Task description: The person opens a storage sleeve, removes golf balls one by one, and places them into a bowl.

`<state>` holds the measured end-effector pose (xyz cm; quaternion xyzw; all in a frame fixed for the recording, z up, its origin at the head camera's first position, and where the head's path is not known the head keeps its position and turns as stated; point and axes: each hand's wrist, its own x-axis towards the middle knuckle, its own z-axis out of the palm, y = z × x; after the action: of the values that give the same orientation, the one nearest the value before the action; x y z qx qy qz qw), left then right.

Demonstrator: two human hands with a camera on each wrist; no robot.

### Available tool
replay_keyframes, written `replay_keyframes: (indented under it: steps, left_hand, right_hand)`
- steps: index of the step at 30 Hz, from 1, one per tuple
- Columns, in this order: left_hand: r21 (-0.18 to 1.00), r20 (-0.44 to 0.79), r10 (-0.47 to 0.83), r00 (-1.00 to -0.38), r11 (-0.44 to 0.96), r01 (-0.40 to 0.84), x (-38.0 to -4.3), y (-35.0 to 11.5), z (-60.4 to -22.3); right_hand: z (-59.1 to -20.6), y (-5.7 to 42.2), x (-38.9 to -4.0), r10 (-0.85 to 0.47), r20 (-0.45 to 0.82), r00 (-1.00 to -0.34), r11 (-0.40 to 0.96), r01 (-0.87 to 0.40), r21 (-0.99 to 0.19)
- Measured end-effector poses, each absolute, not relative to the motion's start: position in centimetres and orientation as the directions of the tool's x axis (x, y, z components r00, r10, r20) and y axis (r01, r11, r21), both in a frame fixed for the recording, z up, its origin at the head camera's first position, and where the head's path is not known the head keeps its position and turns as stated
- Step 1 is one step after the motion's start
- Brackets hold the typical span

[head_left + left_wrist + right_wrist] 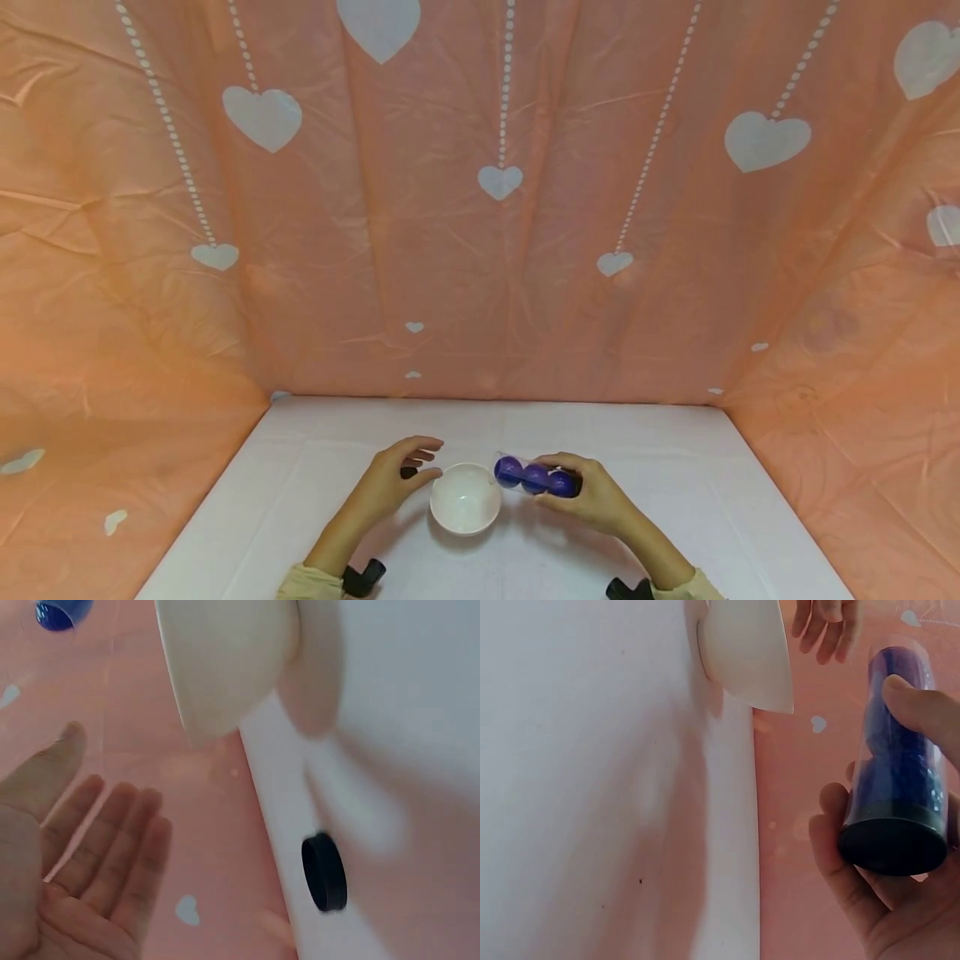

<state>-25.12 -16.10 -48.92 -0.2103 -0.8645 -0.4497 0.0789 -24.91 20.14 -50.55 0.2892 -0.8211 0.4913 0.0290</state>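
A white bowl (465, 500) stands on the table between the two hands. My right hand (588, 493) grips a clear plastic tube (900, 765) with a black end. Three purple-blue balls (535, 477) sit in a row inside it. In the head view the tube lies nearly level, its far end beside the bowl's right rim. To the left of the bowl is my left hand (390, 477), holding nothing, its fingers loosely extended and the thumb near the rim. A round black cap (325, 871) rests on the table by that hand, partly hidden behind it in the head view.
White cloth covers the table (600, 425). An orange-pink sheet with white hearts (498, 275) hangs behind it and at both sides. Black wrist mounts (365, 577) show on both forearms, near light sleeves (309, 583).
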Motion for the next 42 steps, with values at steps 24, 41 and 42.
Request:
replay_keyframes:
  steps: [24,41,42]
  left_hand:
    - [0.847,0.339,0.428,-0.838,0.248,0.470,-24.4,-12.9,-49.6]
    - [0.835,0.346,0.454,-0.821,0.250,0.490,-24.4,-11.9,-49.7]
    - [0.836,0.343,0.453,-0.823,0.252,0.487,-24.4,-11.9,-49.8]
  right_hand:
    - [-49.9,19.5,-25.0,-0.488,0.308,-0.817,0.412,-0.527,-0.744]
    - [-49.2,19.1,-25.1,-0.515,0.338,-0.788,0.422,-0.576,-0.700]
    - [-49.2,19.1,-25.1,-0.516,0.342,-0.786,0.423,-0.580,-0.696]
